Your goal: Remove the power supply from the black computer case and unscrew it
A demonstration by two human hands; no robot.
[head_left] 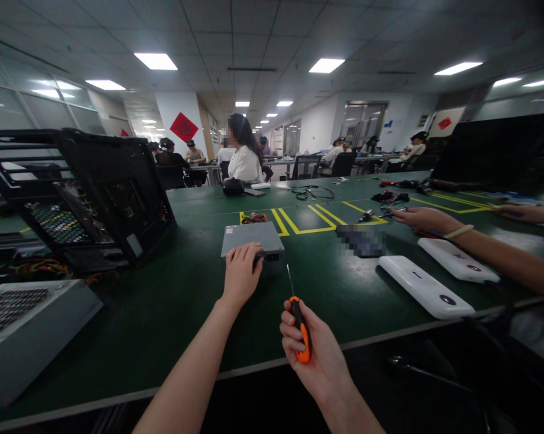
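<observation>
A grey computer power supply unit (pixel 253 235) lies on the green table, with a bundle of colored cables (pixel 255 218) behind it. My left hand (pixel 242 271) grips its near edge, fingers over the top and thumb by the socket. In my right hand (pixel 314 343) is an orange and black screwdriver (pixel 304 337), its thin shaft pointing up and away. The tip stands just right of the power supply unit, apart from it.
On the left stand an open black computer case (pixel 113 199) and a second grey power supply unit (pixel 32 331). White oblong devices (pixel 423 286) lie at right, beside another person's arm (pixel 438 226). Yellow tape lines (pixel 314 230) and loose cables (pixel 312 193) lie farther back.
</observation>
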